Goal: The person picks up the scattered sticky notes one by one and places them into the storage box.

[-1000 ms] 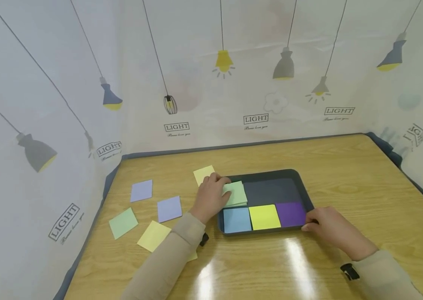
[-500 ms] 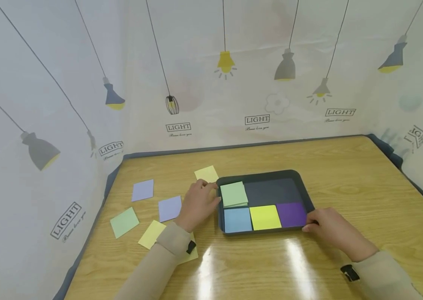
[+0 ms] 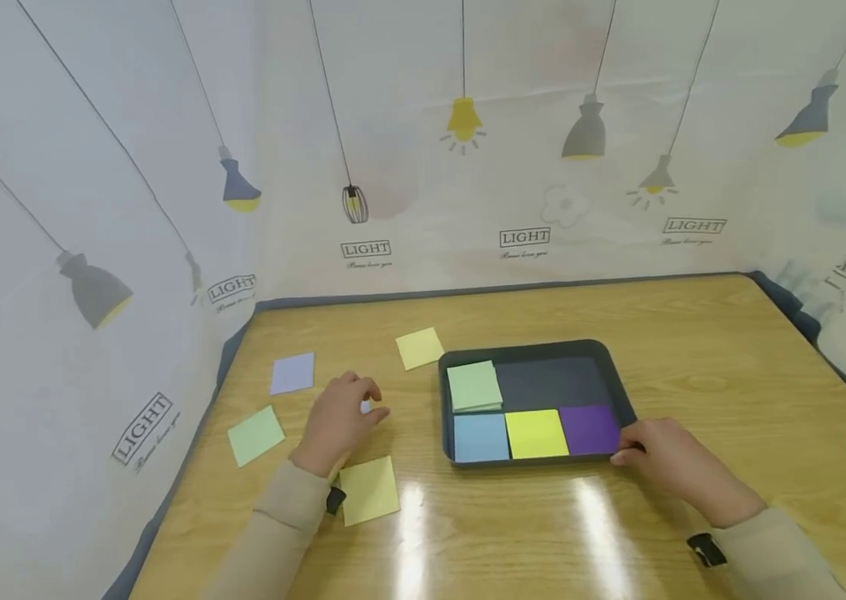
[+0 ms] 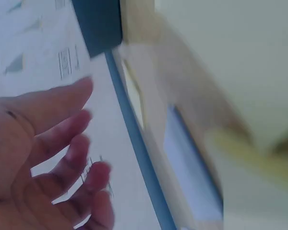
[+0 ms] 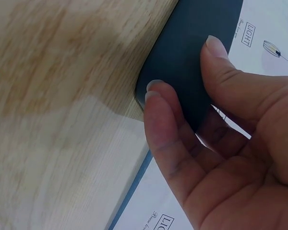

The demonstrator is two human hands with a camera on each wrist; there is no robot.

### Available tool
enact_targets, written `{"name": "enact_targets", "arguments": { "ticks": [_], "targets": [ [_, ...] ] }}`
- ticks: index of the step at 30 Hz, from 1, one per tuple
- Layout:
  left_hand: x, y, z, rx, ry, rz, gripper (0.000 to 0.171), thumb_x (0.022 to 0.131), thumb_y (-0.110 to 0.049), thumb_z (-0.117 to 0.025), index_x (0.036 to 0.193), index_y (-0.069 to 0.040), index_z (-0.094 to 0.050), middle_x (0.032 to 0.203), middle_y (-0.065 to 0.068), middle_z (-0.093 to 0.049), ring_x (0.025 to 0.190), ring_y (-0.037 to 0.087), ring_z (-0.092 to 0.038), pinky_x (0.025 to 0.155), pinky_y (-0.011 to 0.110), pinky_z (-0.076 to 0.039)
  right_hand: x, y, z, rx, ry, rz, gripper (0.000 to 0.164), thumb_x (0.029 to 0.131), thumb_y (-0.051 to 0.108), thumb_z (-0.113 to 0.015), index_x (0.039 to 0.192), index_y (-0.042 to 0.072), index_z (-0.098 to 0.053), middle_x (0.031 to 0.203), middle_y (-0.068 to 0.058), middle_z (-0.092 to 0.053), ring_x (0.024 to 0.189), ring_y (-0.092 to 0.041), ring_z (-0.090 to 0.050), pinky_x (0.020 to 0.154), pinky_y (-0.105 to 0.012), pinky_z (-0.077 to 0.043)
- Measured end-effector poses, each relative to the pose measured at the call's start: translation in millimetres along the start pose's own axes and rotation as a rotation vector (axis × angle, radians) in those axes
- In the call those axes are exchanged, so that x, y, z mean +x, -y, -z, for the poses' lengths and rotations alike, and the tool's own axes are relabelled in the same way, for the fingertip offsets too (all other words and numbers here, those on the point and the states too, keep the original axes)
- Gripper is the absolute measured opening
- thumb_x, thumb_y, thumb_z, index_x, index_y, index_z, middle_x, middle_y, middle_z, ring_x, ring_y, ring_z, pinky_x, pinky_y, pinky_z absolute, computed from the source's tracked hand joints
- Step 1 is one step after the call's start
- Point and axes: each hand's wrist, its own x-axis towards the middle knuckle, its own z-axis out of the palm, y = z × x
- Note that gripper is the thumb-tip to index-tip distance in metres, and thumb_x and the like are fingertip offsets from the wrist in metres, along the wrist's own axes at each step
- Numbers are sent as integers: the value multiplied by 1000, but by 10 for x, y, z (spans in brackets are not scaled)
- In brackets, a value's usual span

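Left grip (image 3: 337, 423) loosely curled; right grip (image 3: 679, 467) pinched.

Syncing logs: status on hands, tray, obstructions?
Left hand empty, above a lilac note. Right hand gripping tray by near right corner. Green notes, blue note, yellow note, purple note inside. Left hand hiding most of lilac note.

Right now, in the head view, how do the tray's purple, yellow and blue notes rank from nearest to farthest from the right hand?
1. Purple note: nearest the right hand, at the tray's near right corner.
2. Yellow note: middle of the near row.
3. Blue note: near left corner, farthest.
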Motion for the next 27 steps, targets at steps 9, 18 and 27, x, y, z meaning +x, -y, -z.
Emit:
{"name": "enact_targets", "arguments": {
  "ticks": [9, 18, 27],
  "targets": [
    [-55, 415, 326, -101, 214, 48, 17, 75, -31, -74, 83, -18, -66, 93, 4, -59, 84, 19, -51, 74, 40, -47, -14, 7, 11, -9, -4, 1, 18, 79, 20, -68, 64, 17, -59, 58, 6, -48, 55, -9, -37, 51, -28, -35],
    [-84, 634, 392, -84, 379, 11, 31, 67, -22, -80, 94, -13, -66, 96, 9, -61, 84, 20, -52, 76, 41, -47, 14, 13, 20, -9, -1, -1, 18, 79, 20, -68, 64, 17, -59, 58, 6, -48, 55, -10, -37, 51, -28, -35],
    [-156, 656, 253, -43, 383, -53, 23, 61, -13, -81, 75, -18, -64, 83, 3, -57, 77, 17, -47, 73, 38, -45, 12, 4, 2, -4, 21, 12, 20, 78, 21, -69, 63, 16, -57, 58, 6, -47, 55, -9, -36, 51, -27, -34]
  ]
}}
